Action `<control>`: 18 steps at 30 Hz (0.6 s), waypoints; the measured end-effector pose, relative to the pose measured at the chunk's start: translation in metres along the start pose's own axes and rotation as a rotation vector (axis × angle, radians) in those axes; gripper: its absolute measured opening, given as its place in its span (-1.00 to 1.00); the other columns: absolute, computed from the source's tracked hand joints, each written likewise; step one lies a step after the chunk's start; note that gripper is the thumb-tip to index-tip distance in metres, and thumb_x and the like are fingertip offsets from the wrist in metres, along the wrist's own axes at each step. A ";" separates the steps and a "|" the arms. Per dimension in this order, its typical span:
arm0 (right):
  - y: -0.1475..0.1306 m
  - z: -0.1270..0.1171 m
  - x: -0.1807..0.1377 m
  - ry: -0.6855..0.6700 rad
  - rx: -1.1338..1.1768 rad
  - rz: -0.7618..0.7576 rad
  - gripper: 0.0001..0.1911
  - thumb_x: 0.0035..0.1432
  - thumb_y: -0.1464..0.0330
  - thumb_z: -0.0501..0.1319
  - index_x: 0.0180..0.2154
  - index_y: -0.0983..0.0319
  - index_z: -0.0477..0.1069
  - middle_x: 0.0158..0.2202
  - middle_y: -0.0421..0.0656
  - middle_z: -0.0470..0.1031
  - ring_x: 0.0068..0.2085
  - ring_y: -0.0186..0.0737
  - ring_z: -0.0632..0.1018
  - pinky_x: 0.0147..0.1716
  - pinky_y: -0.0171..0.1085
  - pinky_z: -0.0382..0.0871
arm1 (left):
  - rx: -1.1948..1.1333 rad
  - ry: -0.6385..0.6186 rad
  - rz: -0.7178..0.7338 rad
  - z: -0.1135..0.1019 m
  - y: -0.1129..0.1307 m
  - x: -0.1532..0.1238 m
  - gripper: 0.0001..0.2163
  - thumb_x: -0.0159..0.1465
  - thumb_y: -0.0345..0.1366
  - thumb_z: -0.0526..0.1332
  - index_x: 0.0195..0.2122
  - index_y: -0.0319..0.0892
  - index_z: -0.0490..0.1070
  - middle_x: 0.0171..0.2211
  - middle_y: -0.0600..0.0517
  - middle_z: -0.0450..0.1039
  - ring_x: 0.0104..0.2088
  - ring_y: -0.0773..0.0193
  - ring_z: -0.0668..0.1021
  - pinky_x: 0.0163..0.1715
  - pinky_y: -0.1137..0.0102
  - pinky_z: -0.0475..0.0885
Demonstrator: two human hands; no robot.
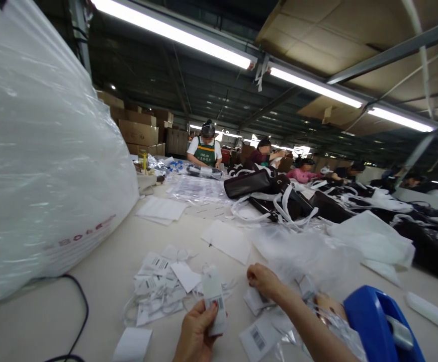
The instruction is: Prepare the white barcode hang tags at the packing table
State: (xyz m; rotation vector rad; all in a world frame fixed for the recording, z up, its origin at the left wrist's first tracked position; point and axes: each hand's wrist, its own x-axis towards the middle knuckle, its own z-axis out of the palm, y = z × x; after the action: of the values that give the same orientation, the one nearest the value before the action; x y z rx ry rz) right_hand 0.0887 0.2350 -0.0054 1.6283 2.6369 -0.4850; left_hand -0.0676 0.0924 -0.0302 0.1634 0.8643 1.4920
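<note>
Blue tape dispenser [377, 322] sits nearest, at the bench's [101, 281] lower right edge. Far bigger, a clear plastic sack [41, 151] fills the left side, and dark bags [279, 193] with white straps lie farther back. Loose barcode tags [158, 286] are heaped mid-bench, seemingly yet unhandled. Left hand [196, 334] pinches one tag [214, 299] upright. Right hand [264, 280] is closed, resting on thin plastic; whether it grips anything, I cannot tell.
</note>
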 end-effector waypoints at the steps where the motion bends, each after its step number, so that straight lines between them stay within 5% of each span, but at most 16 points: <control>1: 0.002 0.001 0.004 -0.025 -0.021 0.004 -0.85 0.16 0.34 0.16 -0.27 0.30 0.40 -0.20 -0.14 0.46 -0.18 -0.20 0.48 -0.16 -0.08 0.36 | 0.000 -0.005 -0.007 0.000 0.000 0.001 -0.70 -0.29 -0.31 0.46 -0.54 -0.28 0.44 -0.70 0.10 0.43 -0.70 0.43 0.41 -0.71 0.58 0.24; 8: 0.009 0.003 0.011 -0.063 -0.025 -0.016 -0.86 0.16 0.34 0.15 -0.30 0.29 0.40 -0.25 -0.16 0.47 -0.24 -0.24 0.49 -0.22 -0.14 0.39 | 0.013 -0.038 -0.034 -0.003 -0.001 0.005 -0.69 -0.26 -0.26 0.45 -0.51 -0.28 0.46 -0.68 0.05 0.45 -0.69 0.39 0.43 -0.72 0.56 0.22; 18: 0.015 -0.030 -0.019 0.265 0.255 -0.104 -0.90 0.15 0.45 0.06 -0.40 0.27 0.31 -0.43 -0.22 0.39 -0.33 -0.26 0.44 -0.28 -0.22 0.31 | 0.010 -0.065 -0.020 0.004 -0.002 0.001 -0.66 -0.34 -0.21 0.48 -0.56 -0.27 0.48 -0.71 0.08 0.45 -0.72 0.44 0.41 -0.73 0.59 0.19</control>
State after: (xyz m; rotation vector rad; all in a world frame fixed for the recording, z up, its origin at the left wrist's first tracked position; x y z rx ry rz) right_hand 0.1154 0.2326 0.0220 1.7369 2.9710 -0.6780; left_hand -0.0641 0.0942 -0.0291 0.2092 0.8194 1.4564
